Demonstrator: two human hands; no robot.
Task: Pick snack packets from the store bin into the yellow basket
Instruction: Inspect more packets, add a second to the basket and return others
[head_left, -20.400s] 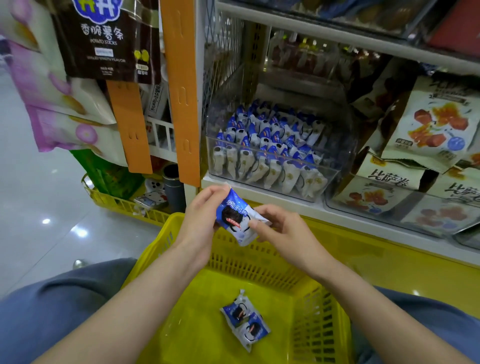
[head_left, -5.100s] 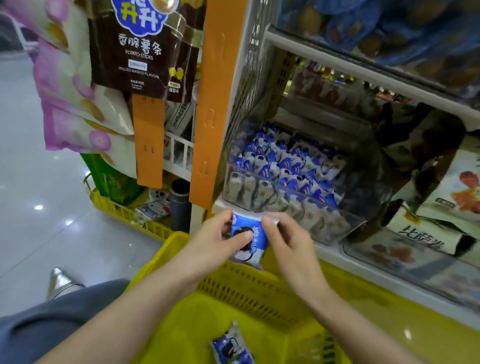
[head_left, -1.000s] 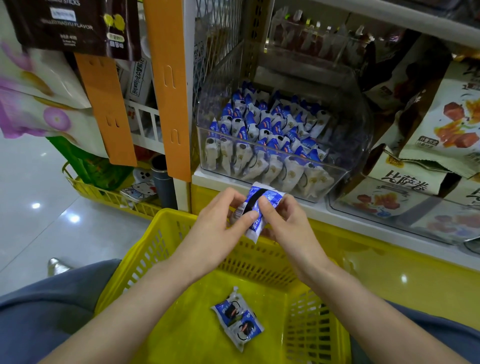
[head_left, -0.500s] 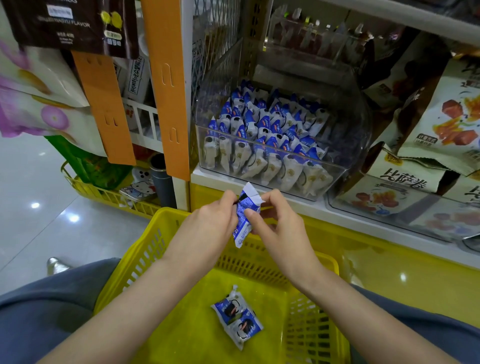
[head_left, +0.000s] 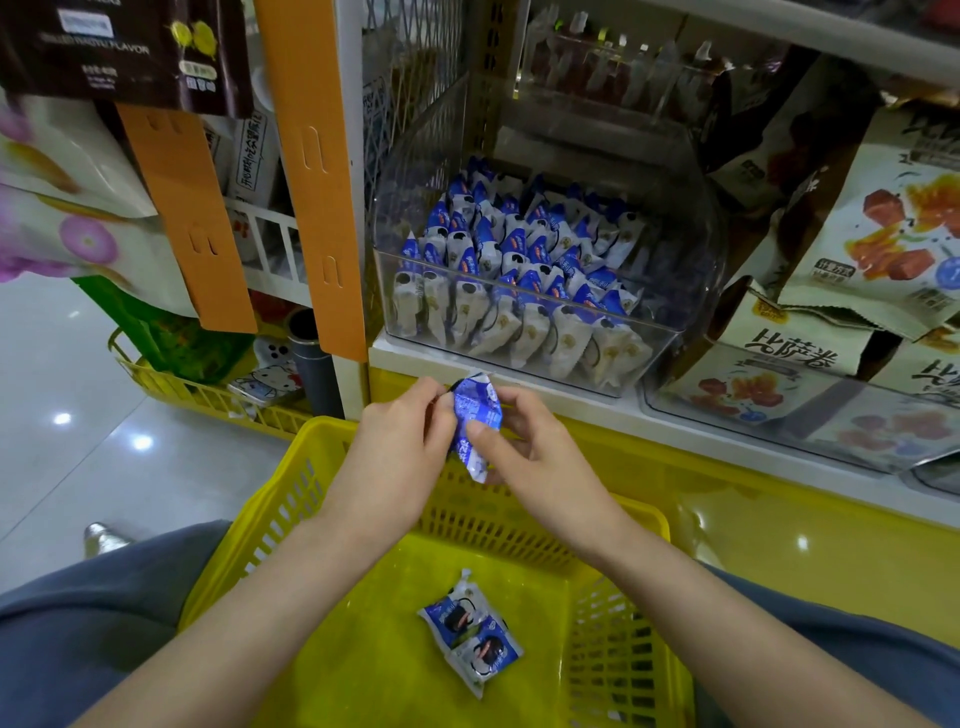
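Both hands, the left hand (head_left: 395, 457) and the right hand (head_left: 540, 462), pinch one blue-white snack packet (head_left: 475, 426) above the yellow basket (head_left: 249, 540); two packets (head_left: 470, 631) lie inside. The packet seems light, soft and crinkly, best held at the sealed edges. The packet's print is unreadable; a hanging bag (head_left: 119, 47) reads "FLAVOR".

Head camera looks down, seemingly close, onto basket (head_left: 363, 649).

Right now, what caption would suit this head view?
A left hand and right hand pinch a blue snack packet over the yellow basket holding two packets.
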